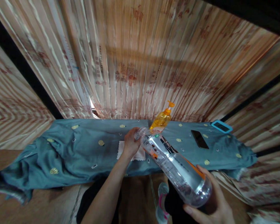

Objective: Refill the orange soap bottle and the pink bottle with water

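A large clear plastic bottle [177, 165] with a silver and orange label is held up slantwise in front of me, its neck to the upper left. My left hand [132, 141] has its fingers closed at the bottle's mouth; whether a cap is between them I cannot make out. Around the bottle's base curls my right hand [211, 199], thumb below and fingers above. Just behind the neck stands a pump bottle [162, 119] of yellow liquid with an orange pump top. A pale cloth [139, 154] lies flat beneath my left hand.
A blue-green patterned cloth [72, 152] covers the long, narrow surface. On its right lie a dark phone [199, 139] and a blue-framed object [221, 126]. Patterned curtains [130, 62] hang behind, with dark poles [32, 74] at the sides. My shoe [162, 189] shows below.
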Tool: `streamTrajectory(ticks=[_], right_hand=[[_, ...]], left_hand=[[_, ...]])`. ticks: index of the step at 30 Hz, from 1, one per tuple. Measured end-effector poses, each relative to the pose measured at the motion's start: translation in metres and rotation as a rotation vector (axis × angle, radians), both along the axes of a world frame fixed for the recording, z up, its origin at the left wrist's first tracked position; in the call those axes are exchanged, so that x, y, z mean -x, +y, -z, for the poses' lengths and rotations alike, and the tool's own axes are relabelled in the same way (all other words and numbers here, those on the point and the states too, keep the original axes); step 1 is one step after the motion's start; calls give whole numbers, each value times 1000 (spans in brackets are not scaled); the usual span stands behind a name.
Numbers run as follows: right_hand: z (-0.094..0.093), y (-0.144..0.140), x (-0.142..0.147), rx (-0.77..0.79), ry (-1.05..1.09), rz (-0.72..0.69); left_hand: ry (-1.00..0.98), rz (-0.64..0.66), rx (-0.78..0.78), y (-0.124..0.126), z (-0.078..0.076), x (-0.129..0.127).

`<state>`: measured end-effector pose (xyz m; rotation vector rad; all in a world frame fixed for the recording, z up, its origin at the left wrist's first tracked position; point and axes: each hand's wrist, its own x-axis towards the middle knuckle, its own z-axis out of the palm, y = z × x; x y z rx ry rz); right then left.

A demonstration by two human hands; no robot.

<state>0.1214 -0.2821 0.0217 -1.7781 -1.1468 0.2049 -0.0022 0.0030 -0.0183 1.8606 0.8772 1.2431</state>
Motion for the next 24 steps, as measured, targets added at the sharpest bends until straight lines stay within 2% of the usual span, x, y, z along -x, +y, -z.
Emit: streamTrajectory(ticks=[3,6,9,15,18,19,24], right_hand=[[-5,6,15,-47,216,150],[-9,10,24,-81,327,165],[-11,11,26,-81,350,161],[-4,7,20,-102,284,128],[6,0,7,-56,139,46],[9,-3,1,-37,69,-30],[20,-10,-14,-34,-4,-56]], left_hand=[[-12,9,-6,0,0,0],[-30,5,-12,0,1,-2],[-29,6,-2,1,2,-2],[-43,11,-2,1,5,-2],[-39,17,16,0,5,-1],[-41,17,23,-1,5,-1],[-51,11,36,-5,1,1]])
